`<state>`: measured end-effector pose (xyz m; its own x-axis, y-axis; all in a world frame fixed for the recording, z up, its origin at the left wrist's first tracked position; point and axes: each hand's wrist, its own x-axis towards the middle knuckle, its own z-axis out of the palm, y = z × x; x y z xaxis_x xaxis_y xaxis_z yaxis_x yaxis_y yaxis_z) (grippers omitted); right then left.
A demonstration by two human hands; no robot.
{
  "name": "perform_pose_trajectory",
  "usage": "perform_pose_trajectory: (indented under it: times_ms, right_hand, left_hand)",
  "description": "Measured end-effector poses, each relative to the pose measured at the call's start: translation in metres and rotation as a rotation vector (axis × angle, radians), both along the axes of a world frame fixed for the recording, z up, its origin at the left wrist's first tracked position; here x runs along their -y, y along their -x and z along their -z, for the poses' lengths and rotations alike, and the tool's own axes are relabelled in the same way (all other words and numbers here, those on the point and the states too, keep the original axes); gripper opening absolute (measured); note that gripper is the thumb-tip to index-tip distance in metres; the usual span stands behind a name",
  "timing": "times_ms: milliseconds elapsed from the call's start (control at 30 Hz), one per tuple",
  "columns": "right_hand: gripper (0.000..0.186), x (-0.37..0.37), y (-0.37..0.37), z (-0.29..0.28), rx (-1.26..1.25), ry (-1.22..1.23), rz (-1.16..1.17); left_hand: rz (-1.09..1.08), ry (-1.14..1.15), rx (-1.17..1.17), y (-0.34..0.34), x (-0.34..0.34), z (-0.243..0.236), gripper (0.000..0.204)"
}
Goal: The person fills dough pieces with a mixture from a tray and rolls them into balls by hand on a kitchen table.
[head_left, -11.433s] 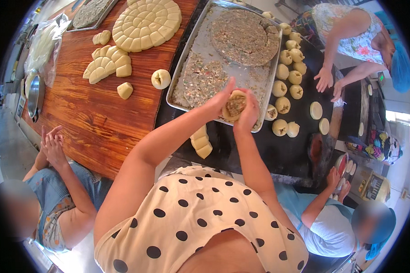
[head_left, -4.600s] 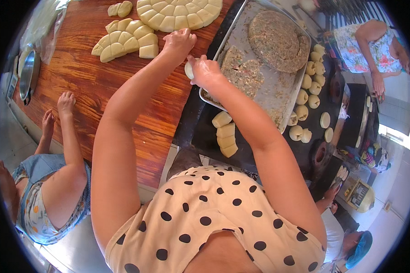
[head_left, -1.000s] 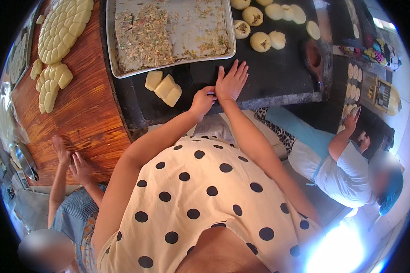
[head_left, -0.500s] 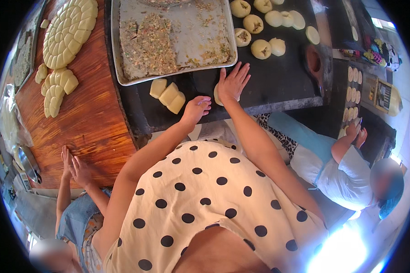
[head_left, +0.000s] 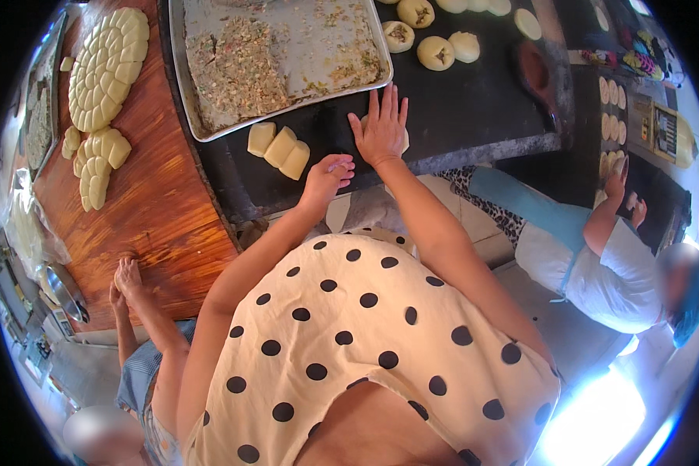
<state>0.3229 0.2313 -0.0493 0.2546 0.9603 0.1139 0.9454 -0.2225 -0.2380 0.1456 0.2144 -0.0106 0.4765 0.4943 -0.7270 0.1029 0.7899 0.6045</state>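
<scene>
On my feed, the dough piece (head_left: 406, 140) lies just off the near right corner of the metal tray (head_left: 307, 31), mostly hidden beneath the right hand (head_left: 380, 138), which is palm down and flat, thumb out, gripping nothing. The left hand (head_left: 328, 182), near the tray's front edge, has half-curled fingers; I can't tell whether anything is inside them. I'd judge the dough light, soft and easily dented, perhaps a bit slick, so I'd favour an open palm from above, or fingertips under its rim, over any pinch. The tray corner crowds the right fingertips, and the left hand sits close on the other side. In front of the tray are cut dough blocks (head_left: 278, 150); inside it, a crumbly filling slab (head_left: 237, 74); to its right, filled dough balls (head_left: 436, 53).
</scene>
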Motion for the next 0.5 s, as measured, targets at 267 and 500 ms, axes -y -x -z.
perform_pose_trajectory:
  times_ms: [267, 500]
  right_hand:
    - [0.068, 0.011, -0.028, 0.001, -0.043, 0.039, -0.064]
    - [0.059, 0.029, -0.045, -0.001, -0.218, -0.058, 0.053]
  left_hand:
    - [0.024, 0.064, -0.013, 0.004, 0.002, -0.007, 0.028]
    - [-0.044, 0.053, 0.043, -0.003, -0.005, -0.009, 0.03]
